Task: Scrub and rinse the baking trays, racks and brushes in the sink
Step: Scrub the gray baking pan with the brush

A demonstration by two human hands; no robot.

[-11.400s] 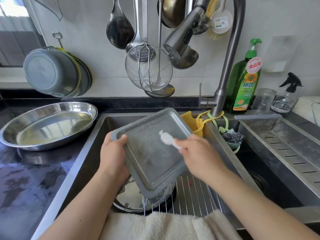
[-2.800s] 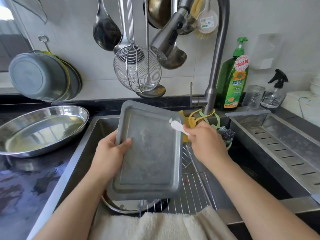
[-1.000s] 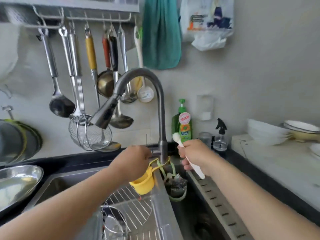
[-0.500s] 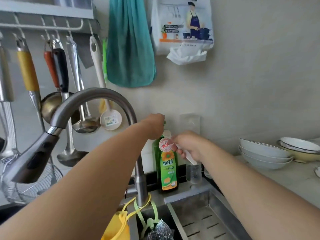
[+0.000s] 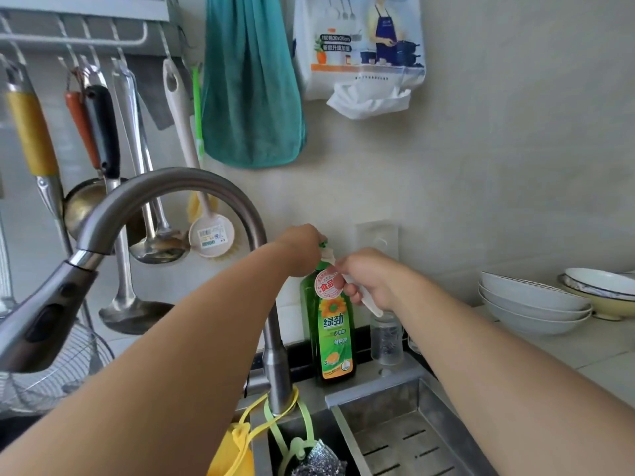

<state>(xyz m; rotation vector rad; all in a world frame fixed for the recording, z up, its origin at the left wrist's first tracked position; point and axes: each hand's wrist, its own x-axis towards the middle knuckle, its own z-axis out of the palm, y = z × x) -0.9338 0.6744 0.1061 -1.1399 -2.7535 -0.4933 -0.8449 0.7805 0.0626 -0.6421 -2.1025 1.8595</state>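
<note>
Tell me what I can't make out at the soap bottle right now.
- Pump head of the soap bottle: head view, covered by the left hand.
- Brush head end: hidden behind the right hand.
- Baking tray: out of frame below.
- Whether soap is flowing: not visible.

The left hand (image 5: 302, 247) has let go of the baking tray, which has gone from view, and now rests on the pump top of the green dish soap bottle (image 5: 335, 333). The right hand (image 5: 371, 278), gripping the white brush (image 5: 364, 298), has risen from the sink to the bottle's nozzle. The view has tilted up toward the wall.
</note>
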